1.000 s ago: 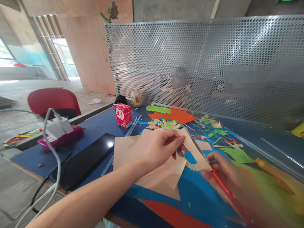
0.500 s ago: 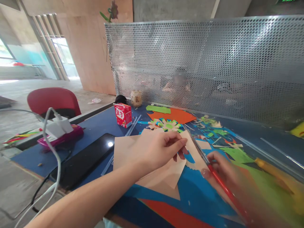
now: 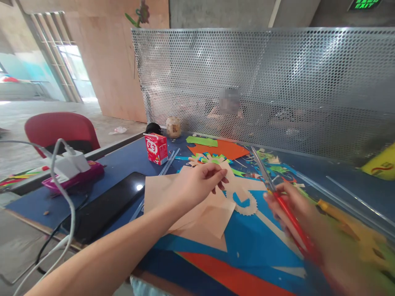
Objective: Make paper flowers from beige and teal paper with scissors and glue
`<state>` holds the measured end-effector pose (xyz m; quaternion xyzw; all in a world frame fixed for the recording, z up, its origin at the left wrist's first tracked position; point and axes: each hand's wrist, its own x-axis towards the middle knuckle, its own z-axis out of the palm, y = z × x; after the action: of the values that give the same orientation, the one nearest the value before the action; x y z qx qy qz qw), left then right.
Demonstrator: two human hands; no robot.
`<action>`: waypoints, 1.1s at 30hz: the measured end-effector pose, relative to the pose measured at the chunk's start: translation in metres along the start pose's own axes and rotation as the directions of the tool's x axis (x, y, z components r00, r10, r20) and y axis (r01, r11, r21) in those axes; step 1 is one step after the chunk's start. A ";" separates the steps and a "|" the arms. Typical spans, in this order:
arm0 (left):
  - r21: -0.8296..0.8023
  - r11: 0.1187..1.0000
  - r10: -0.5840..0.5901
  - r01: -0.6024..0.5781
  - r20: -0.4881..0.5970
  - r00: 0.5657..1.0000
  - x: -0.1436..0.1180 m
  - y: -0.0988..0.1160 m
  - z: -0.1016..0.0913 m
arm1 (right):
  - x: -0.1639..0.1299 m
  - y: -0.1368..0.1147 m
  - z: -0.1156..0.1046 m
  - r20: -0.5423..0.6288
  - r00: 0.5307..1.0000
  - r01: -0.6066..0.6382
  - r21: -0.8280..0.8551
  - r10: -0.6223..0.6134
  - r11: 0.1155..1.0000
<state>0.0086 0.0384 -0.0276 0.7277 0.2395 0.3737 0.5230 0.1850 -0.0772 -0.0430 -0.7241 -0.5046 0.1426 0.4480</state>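
Observation:
My left hand (image 3: 200, 185) is closed in a pinch on a small beige paper piece (image 3: 230, 170), which shows just beyond the fingertips. Larger beige paper sheets (image 3: 197, 222) lie under that hand and wrist. Red-handled scissors (image 3: 264, 167) are in my right hand (image 3: 293, 218), blades pointing up and away, apart from the paper. Motion blurs part of the right hand. Between the hands, a beige paper cutout with a toothed curved edge (image 3: 251, 207) rests on blue paper (image 3: 256, 242). Layered paper flowers (image 3: 212, 158) lie beyond my left hand.
A perforated metal screen (image 3: 247, 74) borders the table's far side, with a person behind it. On the left are a black phone (image 3: 108, 205), a purple power strip (image 3: 92, 168) with white cables and a red drink carton (image 3: 156, 149). Paper scraps (image 3: 271, 158) and clear sticks (image 3: 345, 197) lie right.
The scissors have come away from the beige paper, with my right hand shifting slightly up and right. My left hand has drawn left with its piece. The view has turned a little rightward.

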 end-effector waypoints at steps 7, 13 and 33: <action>0.164 0.986 -0.006 0.024 -0.113 0.994 0.010 -0.012 -0.008 | 0.021 0.018 -0.013 -0.104 0.993 -0.070 -0.228 0.048 0.971; 0.087 0.996 -0.018 0.031 -0.153 0.988 0.017 -0.021 -0.012 | 0.025 0.028 -0.019 0.061 0.981 -0.127 -0.517 0.185 0.847; 0.452 0.891 0.060 0.036 -0.196 0.979 0.020 -0.032 -0.023 | 0.043 -0.024 0.065 0.391 0.866 0.471 -0.430 -0.311 0.771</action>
<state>0.0036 0.0774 -0.0478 0.7884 0.3681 0.3836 0.3094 0.1471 -0.0050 -0.0496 -0.6639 -0.7262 0.0129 0.1782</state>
